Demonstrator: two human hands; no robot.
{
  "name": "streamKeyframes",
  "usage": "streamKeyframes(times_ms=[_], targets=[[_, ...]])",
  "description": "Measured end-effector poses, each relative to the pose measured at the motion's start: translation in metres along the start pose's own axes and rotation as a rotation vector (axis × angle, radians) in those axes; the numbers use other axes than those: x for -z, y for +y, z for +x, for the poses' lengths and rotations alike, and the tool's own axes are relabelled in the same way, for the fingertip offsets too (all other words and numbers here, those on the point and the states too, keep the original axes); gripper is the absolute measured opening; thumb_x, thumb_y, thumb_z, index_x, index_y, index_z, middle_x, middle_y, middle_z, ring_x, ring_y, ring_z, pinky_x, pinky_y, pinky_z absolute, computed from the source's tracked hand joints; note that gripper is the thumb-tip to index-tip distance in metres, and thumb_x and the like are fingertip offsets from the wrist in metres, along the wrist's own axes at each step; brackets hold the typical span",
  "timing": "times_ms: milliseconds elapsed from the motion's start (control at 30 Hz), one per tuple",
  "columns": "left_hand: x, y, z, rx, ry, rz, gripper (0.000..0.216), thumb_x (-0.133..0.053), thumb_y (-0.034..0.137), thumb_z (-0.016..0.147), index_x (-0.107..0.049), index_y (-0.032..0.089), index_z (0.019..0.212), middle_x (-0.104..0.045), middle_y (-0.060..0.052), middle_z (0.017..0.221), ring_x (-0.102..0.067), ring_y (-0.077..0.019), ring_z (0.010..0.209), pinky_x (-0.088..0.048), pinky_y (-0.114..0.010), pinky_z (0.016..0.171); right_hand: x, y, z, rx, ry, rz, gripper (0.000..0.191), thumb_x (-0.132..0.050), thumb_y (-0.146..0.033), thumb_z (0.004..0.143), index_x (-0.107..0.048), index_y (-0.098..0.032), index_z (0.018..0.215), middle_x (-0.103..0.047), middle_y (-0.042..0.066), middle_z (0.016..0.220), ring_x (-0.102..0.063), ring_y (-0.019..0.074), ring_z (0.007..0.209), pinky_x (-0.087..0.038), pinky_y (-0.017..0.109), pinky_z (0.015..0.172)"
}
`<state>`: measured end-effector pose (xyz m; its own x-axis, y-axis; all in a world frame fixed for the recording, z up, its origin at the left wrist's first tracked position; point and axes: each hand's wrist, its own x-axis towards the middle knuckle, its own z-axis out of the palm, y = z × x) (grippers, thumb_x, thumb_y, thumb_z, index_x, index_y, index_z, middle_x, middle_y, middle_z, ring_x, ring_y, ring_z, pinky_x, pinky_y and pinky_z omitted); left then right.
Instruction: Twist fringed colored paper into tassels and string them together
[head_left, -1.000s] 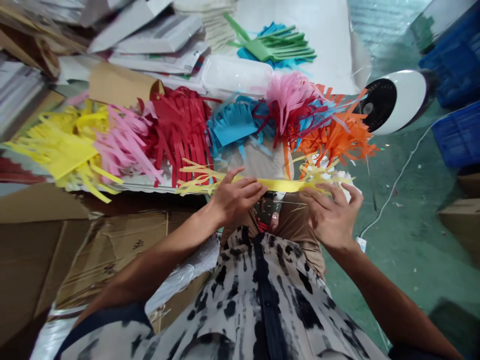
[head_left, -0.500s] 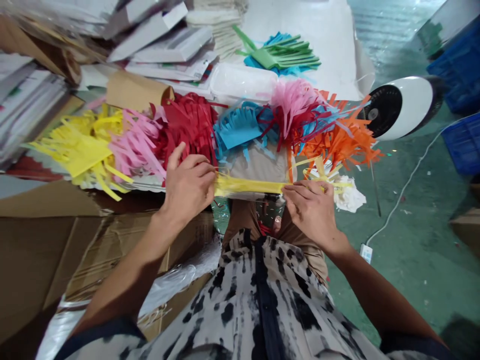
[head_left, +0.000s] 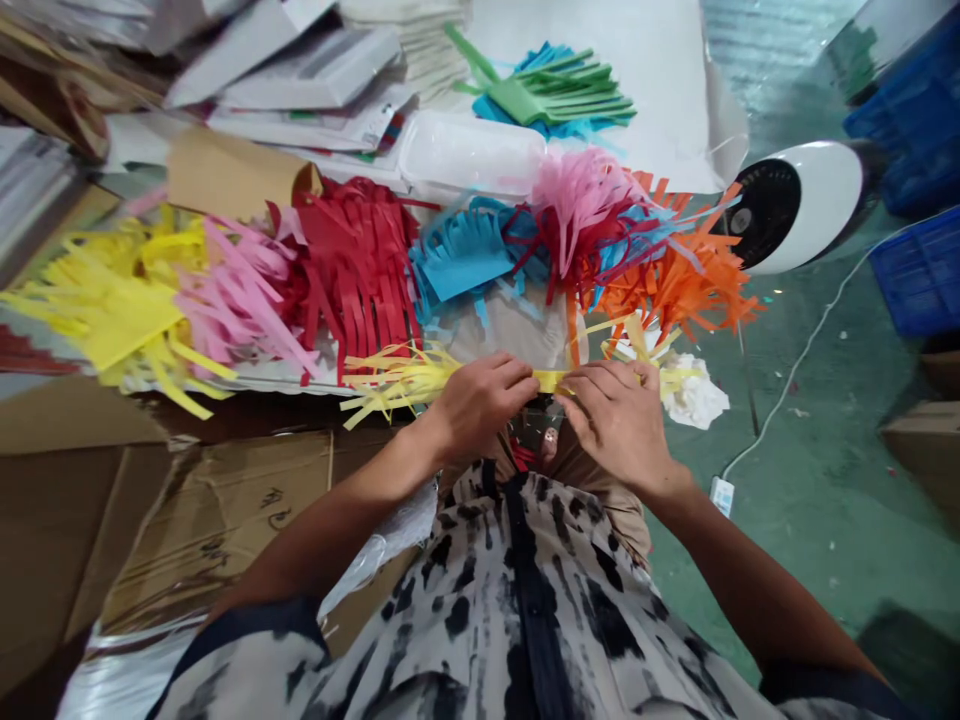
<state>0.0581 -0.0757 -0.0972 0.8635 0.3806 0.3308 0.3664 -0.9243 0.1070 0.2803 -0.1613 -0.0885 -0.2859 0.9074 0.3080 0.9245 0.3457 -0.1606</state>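
Note:
A folded yellow paper strip (head_left: 551, 380) with fringed ends runs across in front of me. My left hand (head_left: 480, 405) is closed round it left of its middle, and yellow fringes (head_left: 390, 380) fan out past that hand. My right hand (head_left: 619, 420) grips the strip just right of the middle, fingers curled over it. The two hands almost touch. More yellow fringes (head_left: 645, 350) stick out beyond the right hand.
Fringed paper bundles lie in a row behind: yellow (head_left: 112, 300), pink (head_left: 240, 295), red (head_left: 360, 260), blue (head_left: 465, 255), orange (head_left: 675, 275). A green bundle (head_left: 555, 95) lies farther back. Cardboard boxes (head_left: 150, 500) stand left, a white fan (head_left: 795, 205) and blue crates (head_left: 915, 270) right.
My left hand slid right along the yellow strip until it sits close to the right hand. The fringes at the left end now show free.

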Motion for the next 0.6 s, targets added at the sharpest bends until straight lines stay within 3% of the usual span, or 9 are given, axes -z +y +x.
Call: streamKeyframes(times_ms=[100, 200, 367, 500, 600], targets=[[0.002, -0.005, -0.002, -0.038, -0.016, 0.014, 0.023, -0.048, 0.016, 0.108, -0.071, 0.015, 0.108, -0.075, -0.008, 0.103, -0.066, -0.0210, 0.093, -0.055, -0.030, 0.077, 0.002, 0.002, 0.003, -0.014, -0.046, 0.009, 0.018, -0.058, -0.032, 0.106, -0.071, -0.020, 0.113, -0.078, 0.007, 0.116, -0.064, 0.0267, 0.111, -0.031, 0.046, 0.098], [0.002, -0.006, -0.001, 0.034, 0.000, -0.029, 0.022, -0.049, 0.018, 0.108, -0.071, 0.016, 0.108, -0.076, -0.006, 0.100, -0.066, -0.0196, 0.090, -0.054, -0.030, 0.077, 0.000, 0.002, 0.003, -0.016, -0.054, -0.002, 0.018, -0.058, -0.031, 0.106, -0.071, -0.021, 0.113, -0.078, 0.007, 0.117, -0.063, 0.0267, 0.113, -0.030, 0.046, 0.099], [-0.003, 0.000, 0.005, 0.091, 0.032, -0.023, 0.026, -0.057, 0.037, 0.107, -0.072, 0.017, 0.102, -0.075, -0.007, 0.094, -0.066, -0.0216, 0.088, -0.053, -0.033, 0.076, -0.003, 0.001, 0.004, 0.010, 0.001, -0.042, 0.015, -0.057, -0.023, 0.107, -0.072, -0.023, 0.110, -0.080, 0.004, 0.111, -0.064, 0.0236, 0.112, -0.028, 0.046, 0.101], [-0.006, 0.003, -0.001, 0.068, 0.089, 0.027, 0.018, -0.056, 0.022, 0.106, -0.071, 0.016, 0.098, -0.074, -0.006, 0.093, -0.064, -0.0215, 0.087, -0.052, -0.033, 0.078, -0.003, 0.002, 0.002, -0.035, 0.000, -0.076, 0.015, -0.058, -0.024, 0.107, -0.072, -0.022, 0.105, -0.079, 0.004, 0.106, -0.063, 0.0245, 0.111, -0.028, 0.044, 0.099], [-0.003, -0.002, -0.013, 0.180, 0.136, -0.018, 0.018, -0.058, 0.024, 0.106, -0.071, 0.018, 0.094, -0.075, -0.004, 0.092, -0.063, -0.0203, 0.086, -0.051, -0.033, 0.078, -0.004, 0.004, 0.002, -0.122, -0.012, -0.094, 0.020, -0.054, -0.030, 0.108, -0.070, -0.021, 0.100, -0.076, 0.006, 0.101, -0.060, 0.0269, 0.109, -0.028, 0.044, 0.097]])
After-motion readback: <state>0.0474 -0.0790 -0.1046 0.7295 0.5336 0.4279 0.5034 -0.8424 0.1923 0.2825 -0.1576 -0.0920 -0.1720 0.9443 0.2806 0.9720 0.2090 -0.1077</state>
